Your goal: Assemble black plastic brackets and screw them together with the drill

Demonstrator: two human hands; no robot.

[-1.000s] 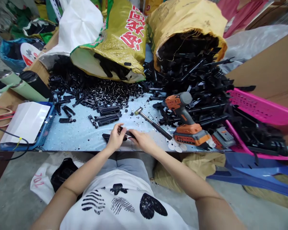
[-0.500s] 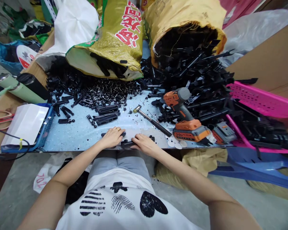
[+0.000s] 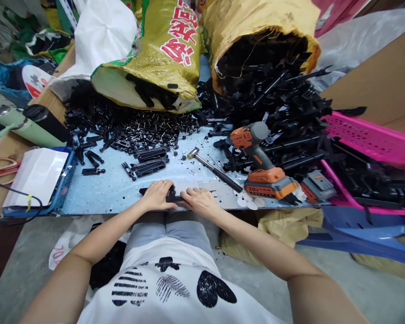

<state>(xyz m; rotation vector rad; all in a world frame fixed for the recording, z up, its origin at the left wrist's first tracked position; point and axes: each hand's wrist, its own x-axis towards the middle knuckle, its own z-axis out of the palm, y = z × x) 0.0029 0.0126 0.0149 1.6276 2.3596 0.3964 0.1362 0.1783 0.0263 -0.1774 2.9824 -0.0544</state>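
Note:
My left hand (image 3: pixel 158 195) and my right hand (image 3: pixel 200 201) rest side by side at the near edge of the light blue table (image 3: pixel 114 186). Both press down on long black plastic parts (image 3: pixel 173 196) lying flat between them, fingers curled over the pieces. One end of a black part pokes out left of my left hand. A small hammer (image 3: pixel 213 170) lies just beyond my right hand. An orange cordless drill (image 3: pixel 260 162) stands to the right of it.
Heaps of black plastic parts (image 3: pixel 283 117) spill from a yellow sack (image 3: pixel 256 22) and a printed yellow-green bag (image 3: pixel 165 54). Small pins (image 3: pixel 148 128) lie behind. A pink crate (image 3: pixel 367 148) sits right; a blue tray with a white sheet (image 3: pixel 37 173) left.
A second ago both hands held a black part lifted above the table; they lowered it to the near edge and now press the parts flat, hands closer together.

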